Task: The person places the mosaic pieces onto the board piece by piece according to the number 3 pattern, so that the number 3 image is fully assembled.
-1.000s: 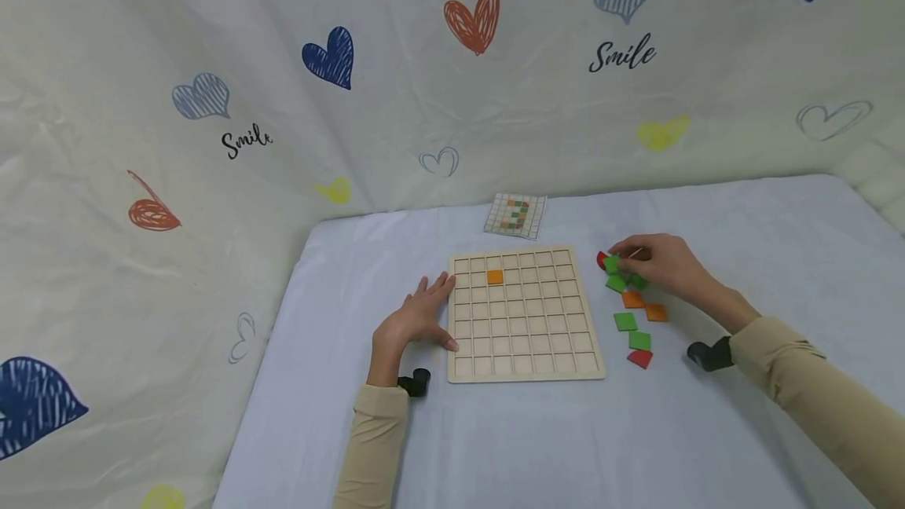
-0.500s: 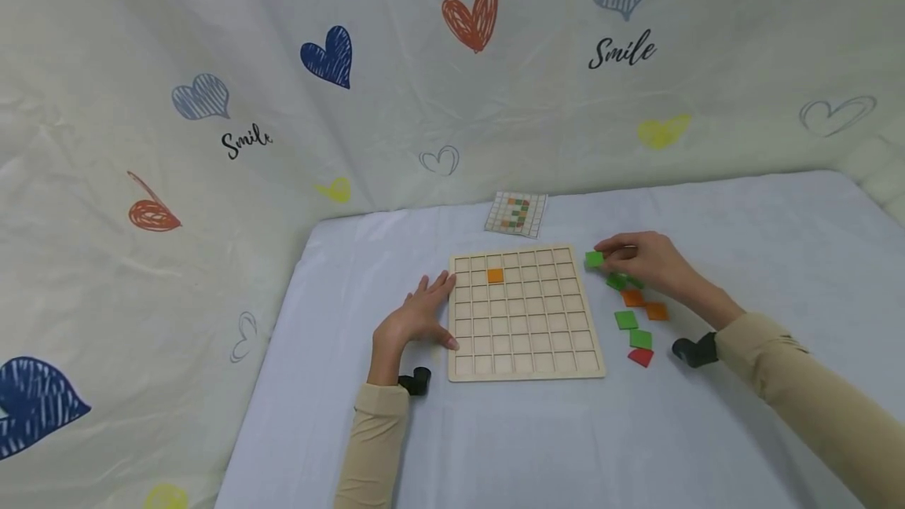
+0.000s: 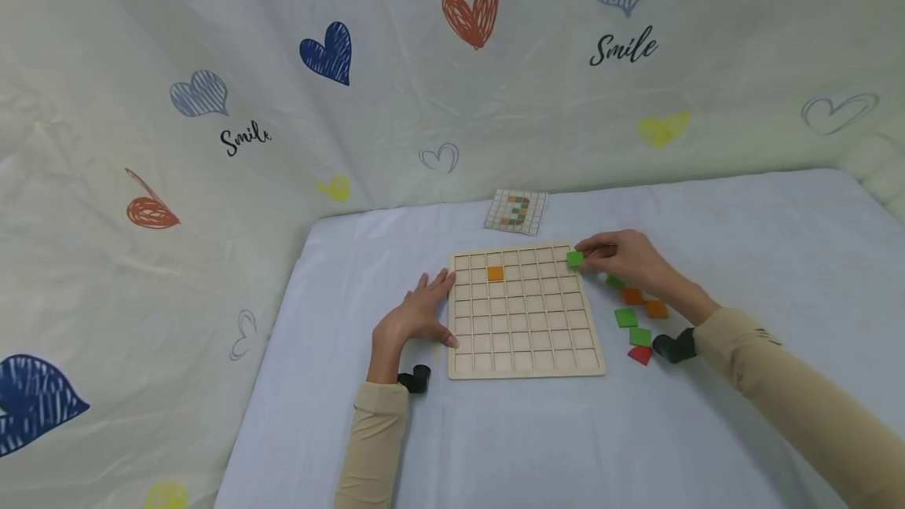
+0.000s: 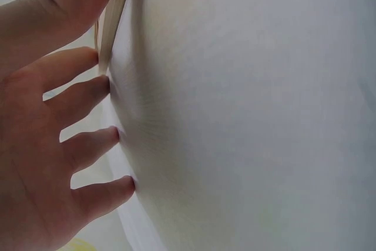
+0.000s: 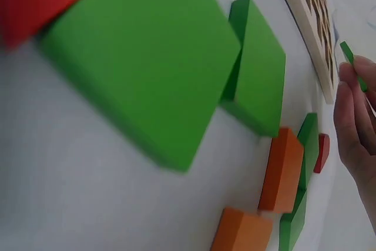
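A square wooden grid board (image 3: 525, 375) lies on the white-covered table with one orange tile (image 3: 495, 273) in a cell of its second row. My left hand (image 3: 419, 316) rests at the board's left edge, fingers spread and thumb by the lower part of that side; the left wrist view shows the fingertips near the board's side edge (image 4: 114, 19). My right hand (image 3: 624, 259) pinches a square green tile (image 3: 575, 258) between thumb and fingers over the board's top right corner. In the right wrist view this held tile (image 5: 346, 52) is seen nearly edge-on.
Right of the board lie loose tiles: several green ones (image 3: 626, 318), orange ones (image 3: 656, 309) and a red fan-shaped one (image 3: 640, 355). A printed pattern card (image 3: 517, 212) lies behind the board. A cloth with hearts (image 3: 470, 14) hangs behind the table.
My right hand has lifted a green tile from the loose pile and carried it left to the board's top right corner. My left hand has stayed at the board's left edge.
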A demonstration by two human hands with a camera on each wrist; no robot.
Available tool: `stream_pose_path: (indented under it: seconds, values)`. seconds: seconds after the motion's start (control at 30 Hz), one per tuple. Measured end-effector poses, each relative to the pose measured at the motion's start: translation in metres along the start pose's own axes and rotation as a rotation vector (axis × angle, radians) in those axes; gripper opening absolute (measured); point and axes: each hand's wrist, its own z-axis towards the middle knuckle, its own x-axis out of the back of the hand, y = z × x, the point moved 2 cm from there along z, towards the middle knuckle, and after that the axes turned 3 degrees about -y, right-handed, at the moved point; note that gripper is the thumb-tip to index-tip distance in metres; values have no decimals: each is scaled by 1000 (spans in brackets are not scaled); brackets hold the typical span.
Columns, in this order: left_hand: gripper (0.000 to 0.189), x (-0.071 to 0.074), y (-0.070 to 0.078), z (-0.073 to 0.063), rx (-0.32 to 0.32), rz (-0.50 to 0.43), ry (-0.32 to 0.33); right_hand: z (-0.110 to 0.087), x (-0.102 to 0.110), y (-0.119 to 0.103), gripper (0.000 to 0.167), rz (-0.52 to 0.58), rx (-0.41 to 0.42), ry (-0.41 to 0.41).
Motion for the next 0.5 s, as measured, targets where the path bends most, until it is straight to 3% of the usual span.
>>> stream_pose_path:
  seconds: [0.5]
  values:
    - [122,1,1,0,-3,-3,4,17,-19,-19,38,35,39,-31]
